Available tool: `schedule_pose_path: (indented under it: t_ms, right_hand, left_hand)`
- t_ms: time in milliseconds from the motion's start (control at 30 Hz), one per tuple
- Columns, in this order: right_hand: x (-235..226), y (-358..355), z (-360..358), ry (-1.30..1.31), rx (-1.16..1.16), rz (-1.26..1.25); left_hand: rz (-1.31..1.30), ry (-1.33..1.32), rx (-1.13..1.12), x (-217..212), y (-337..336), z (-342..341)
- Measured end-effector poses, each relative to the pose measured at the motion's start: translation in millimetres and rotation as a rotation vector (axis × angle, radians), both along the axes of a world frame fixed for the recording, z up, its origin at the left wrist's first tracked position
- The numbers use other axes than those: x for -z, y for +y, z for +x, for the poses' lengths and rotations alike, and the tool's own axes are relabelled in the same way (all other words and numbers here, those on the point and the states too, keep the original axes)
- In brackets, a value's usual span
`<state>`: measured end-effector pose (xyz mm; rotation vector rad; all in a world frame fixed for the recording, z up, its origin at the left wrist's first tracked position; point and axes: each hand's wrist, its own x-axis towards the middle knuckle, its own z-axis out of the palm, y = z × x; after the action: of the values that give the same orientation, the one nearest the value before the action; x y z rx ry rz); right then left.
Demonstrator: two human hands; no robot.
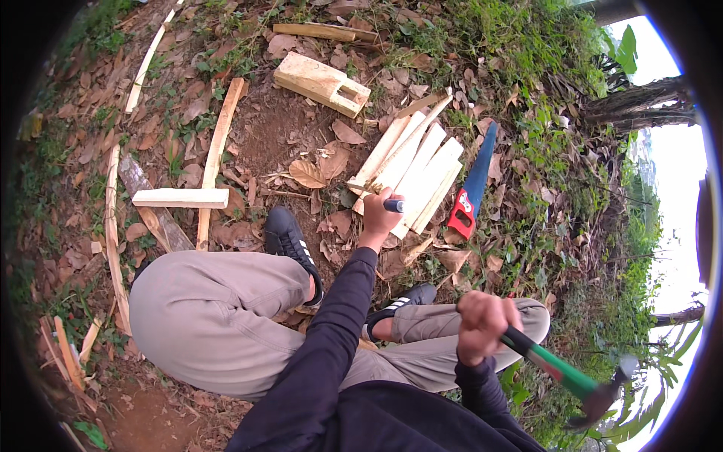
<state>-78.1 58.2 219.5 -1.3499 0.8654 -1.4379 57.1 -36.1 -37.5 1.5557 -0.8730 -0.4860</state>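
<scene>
My left hand (382, 215) is closed around a chisel, its dark blue handle end (394, 205) sticking out of the fist. The chisel's blade is mostly hidden by the hand and seems to point at the near left end of several pale wooden slats (410, 169) lying side by side on the ground. Out to the right, over my right knee, my right hand (486, 324) grips a claw hammer (561, 369) by its black and green handle. The hammer's head is blurred and hangs well apart from the chisel.
A handsaw (476, 177) with blue blade and red handle lies right of the slats. Beyond them rests a slotted wooden block (322, 83). Left, a short plank (181, 197) crosses longer strips (218, 151). Dry leaves, soil and grass surround my shoes (290, 237).
</scene>
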Motion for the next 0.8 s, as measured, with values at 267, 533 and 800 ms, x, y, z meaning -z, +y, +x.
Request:
schedule_pose_path:
  t_ms: [267,533,800]
  right_hand:
    - [16,-2,-7,0.837,-0.062,0.418]
    - [84,12,-29,1.154,-0.107,0.293]
    - [-40,4,9,0.168,-0.015,0.226]
  left_hand:
    - [-0.005,-0.017,-0.015,-7,5,2]
    - [-0.055,0.035,0.006,-9,-6,0]
    - [0.008,-0.018,-0.044,2,2,1]
